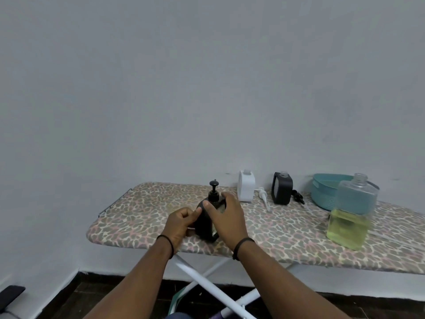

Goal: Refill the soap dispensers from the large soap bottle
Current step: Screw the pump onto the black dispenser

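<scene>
Grey wall behind leopard-print ironing board point(264, 224); both hands grip black dispenser point(208, 224) near front edge, left hand point(181, 223) curled, right hand point(227, 215) wrapped round; no labels legible.

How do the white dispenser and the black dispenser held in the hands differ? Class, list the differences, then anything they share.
The white dispenser has no pump fitted, its neck open; the held black dispenser has its black pump on. The white dispenser stands free at the back of the ironing board; the black dispenser sits near the front edge, gripped by the left hand and right hand. Colour differs: white against black. Both are squarish bottles standing upright on the board.
</scene>
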